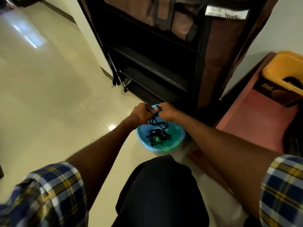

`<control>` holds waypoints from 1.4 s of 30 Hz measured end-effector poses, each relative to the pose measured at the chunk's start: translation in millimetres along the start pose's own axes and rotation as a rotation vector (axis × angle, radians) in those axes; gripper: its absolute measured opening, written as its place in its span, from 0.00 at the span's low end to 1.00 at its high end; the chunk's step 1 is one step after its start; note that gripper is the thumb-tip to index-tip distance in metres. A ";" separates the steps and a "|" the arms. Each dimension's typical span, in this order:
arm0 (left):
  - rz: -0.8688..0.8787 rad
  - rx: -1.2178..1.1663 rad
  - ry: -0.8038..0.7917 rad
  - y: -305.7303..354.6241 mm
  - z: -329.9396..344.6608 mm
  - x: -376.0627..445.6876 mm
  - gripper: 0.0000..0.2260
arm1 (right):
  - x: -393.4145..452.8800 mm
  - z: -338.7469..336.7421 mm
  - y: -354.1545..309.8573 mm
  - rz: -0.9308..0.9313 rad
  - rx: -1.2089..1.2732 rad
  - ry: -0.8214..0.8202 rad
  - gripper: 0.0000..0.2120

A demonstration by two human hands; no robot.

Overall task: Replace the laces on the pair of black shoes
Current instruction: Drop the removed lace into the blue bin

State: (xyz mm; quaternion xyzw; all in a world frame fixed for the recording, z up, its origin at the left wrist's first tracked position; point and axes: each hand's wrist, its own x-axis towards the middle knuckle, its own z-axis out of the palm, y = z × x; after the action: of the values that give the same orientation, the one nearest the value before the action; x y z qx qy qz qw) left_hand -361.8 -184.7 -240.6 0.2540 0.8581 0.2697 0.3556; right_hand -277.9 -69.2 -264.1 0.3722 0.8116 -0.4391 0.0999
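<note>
Glossy cream tile floor [49,79], pink mat [255,115] at 3 o'clock. Nearest: dark-trousered knee [160,185] at 6 o'clock, plaid sleeves both sides. Both arms reach toward 12 o'clock. Left hand [142,114] fisted, gripping black laces [157,128]; right hand [165,112] pinches same laces at top end. Laces dangle in tangled loops into blue-lined bin [178,138] directly below hands. Beyond, dark shelf rack [155,63] with brown fabric cover at 12 o'clock. Yellow bin [278,69] at 2 o'clock. No shoes seen.
</note>
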 end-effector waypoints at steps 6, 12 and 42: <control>0.061 0.098 0.025 7.2 5.1 -4.0 0.13 | -24.8 -11.5 5.8 -0.036 -0.307 0.047 0.16; 0.266 0.145 0.316 47.6 -12.9 -46.0 0.09 | -80.6 -56.0 -4.6 -0.089 -0.068 0.240 0.10; 0.844 0.400 0.258 311.2 206.4 -112.7 0.28 | -287.5 -263.8 194.9 -0.077 -0.008 1.176 0.09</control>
State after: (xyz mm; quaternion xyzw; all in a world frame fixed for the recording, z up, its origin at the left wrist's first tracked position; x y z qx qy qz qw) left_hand -62.0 28.6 -111.2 0.6076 0.7524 0.2494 0.0499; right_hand 102.5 55.8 -91.2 0.5232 0.7451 -0.1593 -0.3816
